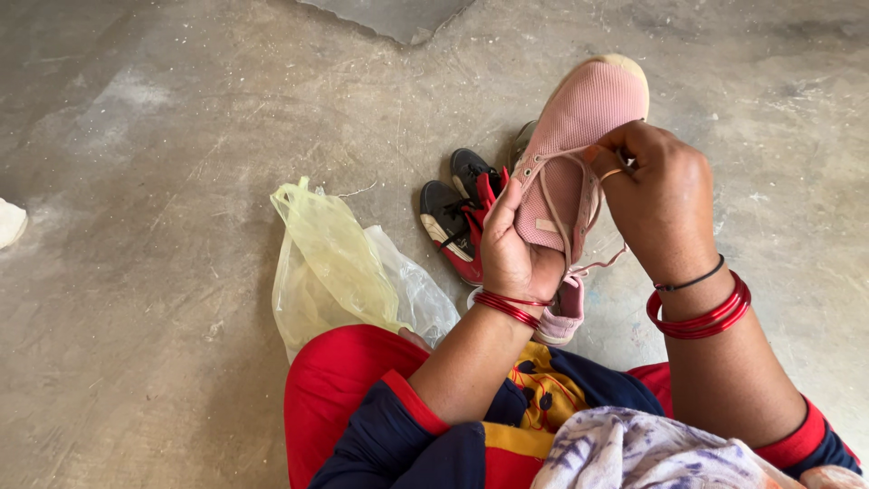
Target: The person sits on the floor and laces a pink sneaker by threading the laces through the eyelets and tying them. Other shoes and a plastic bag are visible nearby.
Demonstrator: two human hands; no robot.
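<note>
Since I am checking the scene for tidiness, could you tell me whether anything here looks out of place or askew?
Little stands out. The pink shoe is held up by the left hand while the right hand grips its lace, which hangs loose and unthreaded. A crumpled yellow plastic bag lies on the floor beside black-and-red shoes.

Pink shoe (pixel 579 136) in left hand (pixel 512 249), lace (pixel 579 195) between right hand (pixel 659 199) fingers (pixel 605 156).

pink shoe (pixel 579 127) | black-and-red shoes (pixel 457 217) | pale yellow bag (pixel 326 263) (see-through) | red bangles (pixel 701 317) | grey floor (pixel 136 226)
</note>
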